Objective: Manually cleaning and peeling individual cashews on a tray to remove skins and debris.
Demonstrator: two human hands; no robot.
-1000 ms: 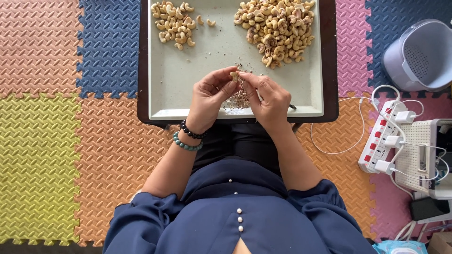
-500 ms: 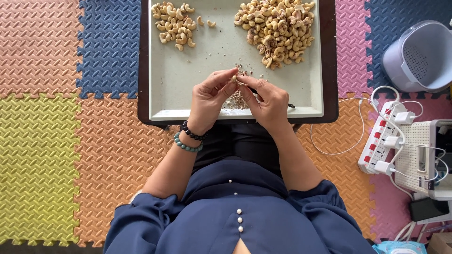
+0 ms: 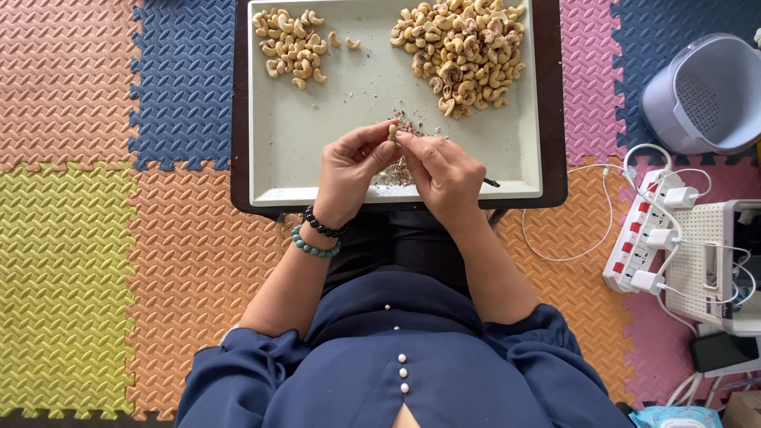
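Note:
My left hand [image 3: 353, 173] and my right hand [image 3: 445, 176] meet over the near part of a pale tray [image 3: 317, 150]. Between their fingertips is a single cashew nut [image 3: 392, 131], pinched from both sides. My right hand also grips a thin dark tool whose tip sticks out at its right side [image 3: 491, 183]. Under the hands lies a small heap of brown skin flakes [image 3: 403, 168]. A big pile of unpeeled cashews [image 3: 464, 51] fills the tray's far right. A smaller pile of pale peeled cashews [image 3: 292, 49] lies at the far left.
The tray rests on a dark low table [image 3: 555, 119] above coloured foam floor mats [image 3: 103, 198]. A grey plastic basket [image 3: 705, 95] stands at the far right. A white power strip [image 3: 646, 238] with plugs and cables lies right of my arm.
Both hands stayed over the flake heap; the fingers shifted slightly, turning the nut between them.

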